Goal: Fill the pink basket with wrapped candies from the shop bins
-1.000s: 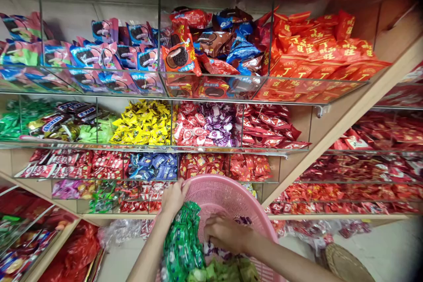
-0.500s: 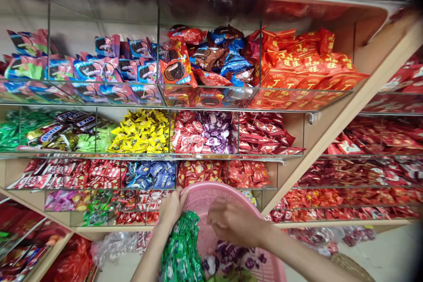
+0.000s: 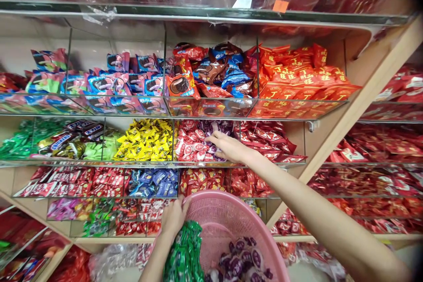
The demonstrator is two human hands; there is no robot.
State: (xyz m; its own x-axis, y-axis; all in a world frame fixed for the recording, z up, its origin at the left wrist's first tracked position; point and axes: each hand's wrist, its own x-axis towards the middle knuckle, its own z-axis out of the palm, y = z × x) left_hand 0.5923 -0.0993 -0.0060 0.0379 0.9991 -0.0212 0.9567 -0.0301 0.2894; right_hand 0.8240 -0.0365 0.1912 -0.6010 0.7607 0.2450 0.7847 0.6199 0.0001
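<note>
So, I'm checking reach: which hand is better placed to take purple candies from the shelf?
Probably the right hand: it is at the purple candies, while the left hand grips the pink basket.

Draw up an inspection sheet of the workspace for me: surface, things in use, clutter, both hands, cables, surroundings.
Surface: glass-fronted shelf, split by dividers into compartments of wrapped sweets.
Things in use: pink basket holding green packets and purple-wrapped candies.
Clutter: clear plastic below the shelving, at the picture's left.
Left hand: grips the basket's rim.
Right hand: at the compartment of red-and-white candies and more purple-wrapped ones; whether it holds any cannot be told.
Cables: nothing seen.
Surroundings: wooden panel at right; red packets on shelves beyond it.
</note>
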